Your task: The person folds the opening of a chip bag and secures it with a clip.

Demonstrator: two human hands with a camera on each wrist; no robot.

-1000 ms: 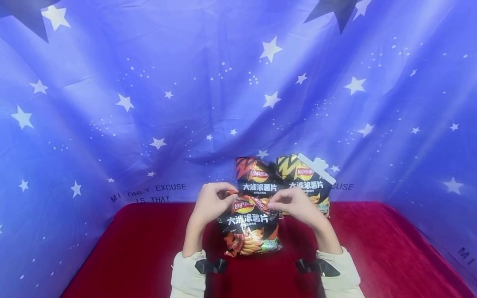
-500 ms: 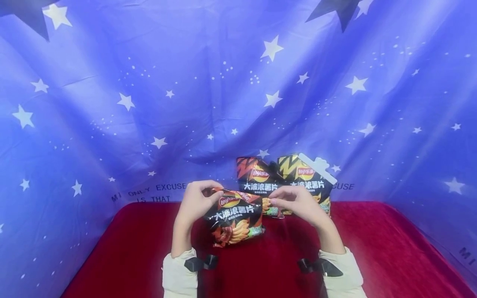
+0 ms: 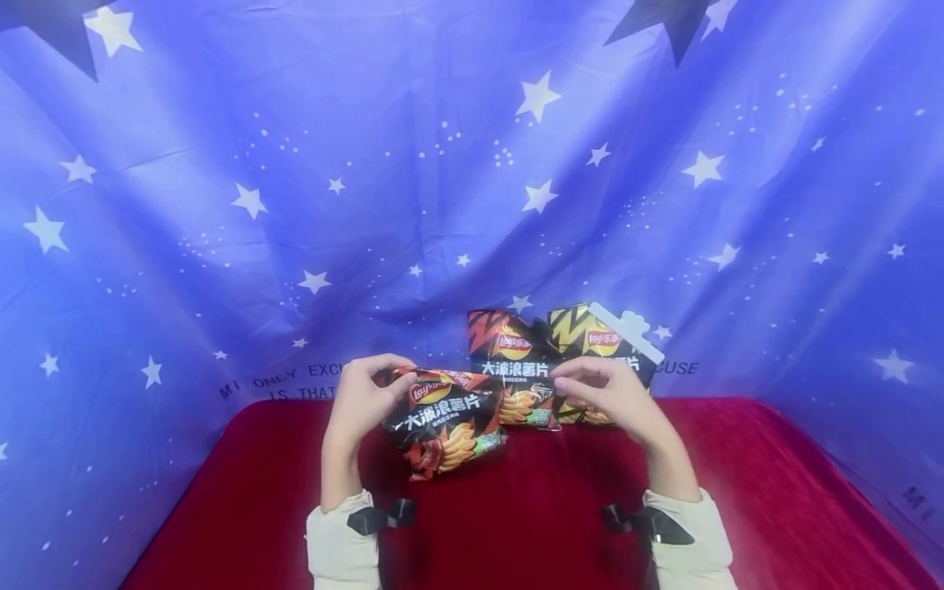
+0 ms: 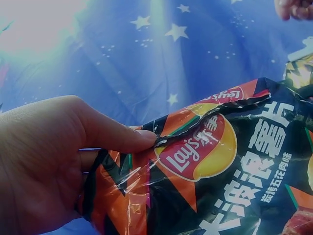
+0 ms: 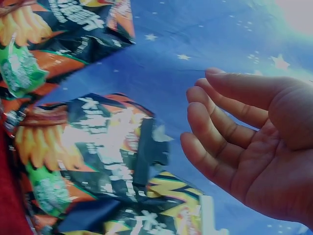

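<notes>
A black and orange Lay's chip bag (image 3: 446, 430) is held by my left hand (image 3: 364, 401), thumb in front and fingers behind its upper left corner. In the left wrist view the bag's top edge (image 4: 230, 94) is folded over toward the front, showing an upside-down logo. My right hand (image 3: 612, 393) hovers to the right of the bag, apart from it. The right wrist view shows this hand's fingers (image 5: 215, 142) loosely bent with nothing between them. In the head view it overlaps the yellow-patterned chip bag (image 3: 568, 324) behind.
Another orange and black chip bag (image 3: 509, 348) stands at the back beside the yellow-patterned one. A black clip (image 3: 542, 332) sits on its upper corner, a white clip (image 3: 627, 332) on the yellow one's. Red cloth (image 3: 553, 524) covers the table; a blue starry curtain (image 3: 413, 205) hangs behind.
The right hand has let go of the front bag and moved slightly right. The left hand has carried the bag left and a little upward, uncovering more of the rear orange bag.
</notes>
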